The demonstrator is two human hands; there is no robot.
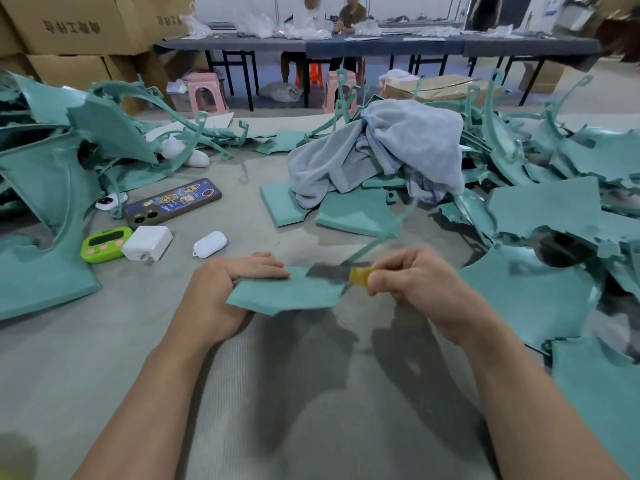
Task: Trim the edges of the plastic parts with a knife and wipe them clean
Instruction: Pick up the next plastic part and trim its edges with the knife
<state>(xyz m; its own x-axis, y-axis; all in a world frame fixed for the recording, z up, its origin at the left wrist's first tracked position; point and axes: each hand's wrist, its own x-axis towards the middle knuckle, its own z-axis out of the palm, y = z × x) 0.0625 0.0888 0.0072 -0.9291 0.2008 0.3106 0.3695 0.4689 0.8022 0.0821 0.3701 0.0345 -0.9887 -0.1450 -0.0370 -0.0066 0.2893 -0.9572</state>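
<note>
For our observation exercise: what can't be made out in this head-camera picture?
Head view:
Knife: handle mostly hidden in the right hand.
Plastic part: top-left edge covered by the left hand.
Grey towel: hides whatever lies under it.
Cardboard box: lettering too blurred to read.

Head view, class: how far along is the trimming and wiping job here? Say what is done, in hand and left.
Done: unclear; no pile looks plainly finished. In hand: the left hand holds a teal plastic part while the right hand grips the knife, blade at the part's upper edge. Left: wiping this part, since the grey cloth lies apart, draped over some of the many teal parts heaped around.
</note>
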